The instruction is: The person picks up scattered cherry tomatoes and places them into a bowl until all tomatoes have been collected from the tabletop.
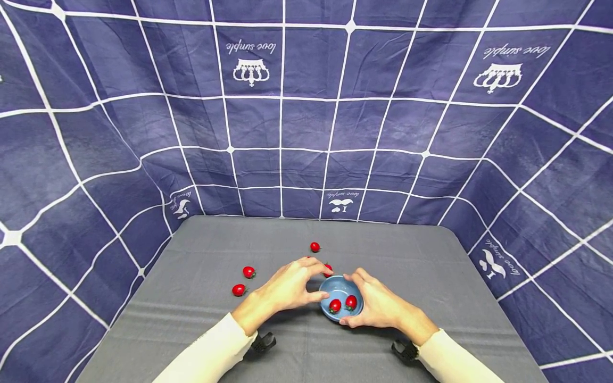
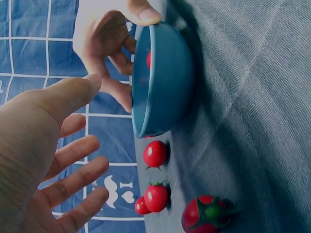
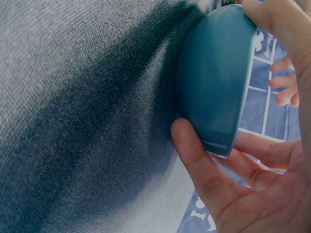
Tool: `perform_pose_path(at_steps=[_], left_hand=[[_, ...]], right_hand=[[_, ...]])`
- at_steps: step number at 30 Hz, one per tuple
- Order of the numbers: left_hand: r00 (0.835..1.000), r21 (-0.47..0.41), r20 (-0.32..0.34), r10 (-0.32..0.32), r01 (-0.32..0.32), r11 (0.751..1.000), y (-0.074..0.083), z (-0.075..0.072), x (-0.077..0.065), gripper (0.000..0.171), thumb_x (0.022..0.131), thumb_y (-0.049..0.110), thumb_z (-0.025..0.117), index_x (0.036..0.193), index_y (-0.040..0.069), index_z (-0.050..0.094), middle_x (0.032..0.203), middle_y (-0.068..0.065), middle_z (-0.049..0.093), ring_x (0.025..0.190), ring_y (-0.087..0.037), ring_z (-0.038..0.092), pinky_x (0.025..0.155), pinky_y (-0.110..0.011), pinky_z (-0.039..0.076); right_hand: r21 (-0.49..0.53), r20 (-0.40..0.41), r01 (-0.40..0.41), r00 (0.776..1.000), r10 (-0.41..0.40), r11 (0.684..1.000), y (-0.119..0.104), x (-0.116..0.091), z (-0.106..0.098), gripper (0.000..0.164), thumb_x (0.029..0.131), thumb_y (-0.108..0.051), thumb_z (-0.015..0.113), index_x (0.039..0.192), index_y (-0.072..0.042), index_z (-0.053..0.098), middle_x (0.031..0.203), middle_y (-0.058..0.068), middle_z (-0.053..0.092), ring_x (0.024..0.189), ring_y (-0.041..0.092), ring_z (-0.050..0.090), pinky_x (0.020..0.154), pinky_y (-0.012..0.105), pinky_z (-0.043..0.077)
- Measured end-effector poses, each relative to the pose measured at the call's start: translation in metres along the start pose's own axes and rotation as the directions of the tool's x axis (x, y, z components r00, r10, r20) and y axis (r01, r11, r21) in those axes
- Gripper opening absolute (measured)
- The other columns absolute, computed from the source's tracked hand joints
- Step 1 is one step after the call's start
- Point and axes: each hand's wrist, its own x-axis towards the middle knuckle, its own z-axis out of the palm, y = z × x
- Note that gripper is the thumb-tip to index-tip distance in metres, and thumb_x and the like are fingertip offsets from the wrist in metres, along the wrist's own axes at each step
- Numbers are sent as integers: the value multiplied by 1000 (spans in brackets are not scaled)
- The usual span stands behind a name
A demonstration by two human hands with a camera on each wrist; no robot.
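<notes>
A blue bowl (image 1: 341, 284) with two cherry tomatoes (image 1: 351, 302) in it is at the front middle of the table. My right hand (image 1: 378, 300) grips it from the right, thumb on the near rim and fingers around the far side, as the right wrist view also shows. My left hand (image 1: 294, 284) is at the bowl's left, its fingers spread and parted from the thumb, holding nothing. Its thumb tip overlaps the bowl's left rim in the head view. Just beyond the left fingers lies a cherry tomato (image 1: 328, 269); another behind them is mostly hidden.
Another cherry tomato (image 1: 314, 247) lies farther back on the grey cloth-covered table (image 1: 392, 244). To the left are two more, one tomato (image 1: 248, 272) behind the other tomato (image 1: 238, 290). A blue checked curtain (image 1: 306, 122) encloses the back and sides.
</notes>
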Motion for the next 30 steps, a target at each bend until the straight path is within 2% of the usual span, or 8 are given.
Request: perform_pose_path(at_steps=[8,19,25,30], left_hand=[[1000,31,-9,-12,12,999,-11,-3,-13,52,95,42,98,142,27,82,140,3,80,132,-19,77,110,-46,68],[998,49,-8,-56,56,997,-27,-10,-36,55,93,43,100,142,25,82,139,9,80,132,-16,77,110,-44,67],[999,58,-17,-33,34,998,-40,-10,-48,57,88,38,104,138,22,83,134,8,82,126,-19,78,105,-45,67],[999,84,24,-47,45,995,-47,-8,-57,61,85,40,105,139,24,83,135,8,82,126,-21,77,104,-48,65]], right_hand=[[16,-5,-4,1000,4,1000,1,1,2,103,78,-61,105,151,0,68,126,-4,66,108,9,73,99,31,67],[4,-22,2,1000,-2,1000,1,0,1,100,77,-59,106,150,-1,68,124,-4,66,110,12,75,101,32,67],[6,-30,7,1000,-7,1000,0,1,0,99,77,-57,106,149,0,68,126,-2,67,111,13,76,102,33,67],[8,-27,8,1000,-8,1000,0,0,1,99,77,-57,106,149,-1,68,126,-2,67,110,14,76,102,34,67]])
